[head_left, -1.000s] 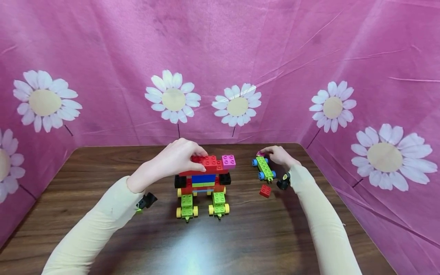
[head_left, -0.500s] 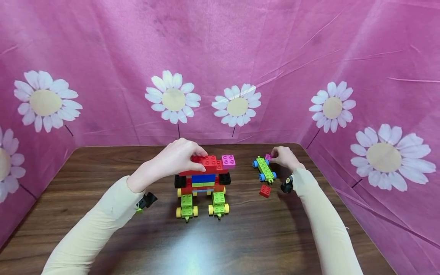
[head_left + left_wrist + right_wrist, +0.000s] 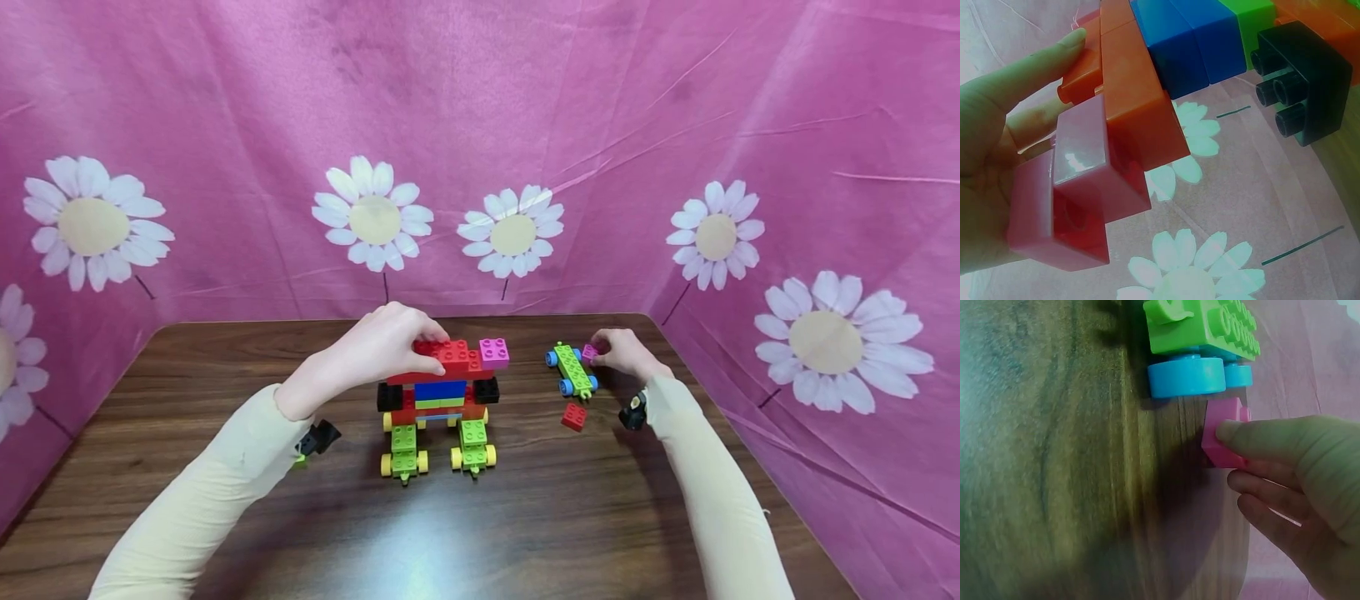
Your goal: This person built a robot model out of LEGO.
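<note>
A model of stacked toy building bricks (image 3: 441, 390) stands mid-table on green legs with yellow wheels. My left hand (image 3: 382, 342) grips the red bricks (image 3: 453, 354) across its top, thumb in front. At the right end of that top sits a pink brick (image 3: 495, 353). In the left wrist view, pink bricks (image 3: 1082, 150) show close to the palm, and a black brick (image 3: 1310, 81) juts from the side. My right hand (image 3: 626, 350) pinches another pink brick (image 3: 1215, 422) between thumb and fingers, close beside a green wheeled base (image 3: 572, 371) with blue wheels.
In front of the wheeled base lies a loose red brick (image 3: 573, 417). Each wrist wears a black camera, such as the right wrist camera (image 3: 632, 412). Behind the wooden table (image 3: 540, 517) hangs a pink cloth (image 3: 465, 108) printed with daisies.
My right hand has moved rightward with the pink brick, from the far end of the wheeled base to its right side. The left hand keeps its grip; the head view has shifted slightly.
</note>
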`<state>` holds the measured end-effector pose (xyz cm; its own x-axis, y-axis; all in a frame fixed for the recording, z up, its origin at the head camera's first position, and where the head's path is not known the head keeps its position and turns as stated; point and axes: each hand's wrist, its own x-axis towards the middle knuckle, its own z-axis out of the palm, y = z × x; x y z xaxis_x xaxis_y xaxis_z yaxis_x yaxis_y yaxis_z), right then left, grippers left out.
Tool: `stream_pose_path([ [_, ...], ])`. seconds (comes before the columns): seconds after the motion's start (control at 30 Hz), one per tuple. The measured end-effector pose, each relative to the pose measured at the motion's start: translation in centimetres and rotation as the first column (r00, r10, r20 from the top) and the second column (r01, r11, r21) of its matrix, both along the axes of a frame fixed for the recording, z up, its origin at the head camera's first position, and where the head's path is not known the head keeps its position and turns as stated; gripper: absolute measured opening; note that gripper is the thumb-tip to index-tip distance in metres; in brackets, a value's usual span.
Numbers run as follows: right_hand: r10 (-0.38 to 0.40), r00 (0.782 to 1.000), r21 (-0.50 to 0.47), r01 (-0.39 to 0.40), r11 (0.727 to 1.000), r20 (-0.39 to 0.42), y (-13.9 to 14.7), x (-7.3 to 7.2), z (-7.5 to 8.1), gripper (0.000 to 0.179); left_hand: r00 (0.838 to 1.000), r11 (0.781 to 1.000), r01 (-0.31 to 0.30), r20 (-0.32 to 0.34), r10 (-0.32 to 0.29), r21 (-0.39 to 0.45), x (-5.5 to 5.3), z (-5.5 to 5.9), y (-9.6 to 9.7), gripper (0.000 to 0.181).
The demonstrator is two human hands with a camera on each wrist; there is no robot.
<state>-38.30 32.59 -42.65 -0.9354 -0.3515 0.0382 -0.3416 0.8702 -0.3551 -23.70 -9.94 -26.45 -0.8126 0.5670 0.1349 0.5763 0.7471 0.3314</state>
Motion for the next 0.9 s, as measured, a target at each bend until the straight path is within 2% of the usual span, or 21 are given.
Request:
stream_pose_path([
  [0.17, 0.003, 0.999, 0.034, -0.002, 0.999, -0.038, 0.0, 0.5, 1.1, 0.029, 1.000, 1.000, -0.007, 0.007, 0.007, -0.005, 0.1, 0.1, 0.0, 0.038],
  [0.37, 0.028, 0.992, 0.017, -0.026, 1.000, -0.120, -0.8, 1.3, 4.0, 0.027, 1.000, 1.000, -0.010, 0.009, 0.010, -0.005, 0.1, 0.3, 0.0, 0.038],
  [0.63, 0.164, 0.970, -0.048, -0.175, 0.983, -0.182, -4.5, 3.4, 7.2, 0.027, 1.000, 1.000, -0.013, 0.011, 0.013, -0.007, 0.2, 0.3, -0.1, 0.040],
  [0.9, 0.299, 0.917, -0.063, -0.326, 0.943, -0.264, -8.0, 5.9, 9.8, 0.029, 1.000, 1.000, -0.005, 0.006, 0.005, -0.012, 0.1, 0.2, 0.0, 0.040],
])
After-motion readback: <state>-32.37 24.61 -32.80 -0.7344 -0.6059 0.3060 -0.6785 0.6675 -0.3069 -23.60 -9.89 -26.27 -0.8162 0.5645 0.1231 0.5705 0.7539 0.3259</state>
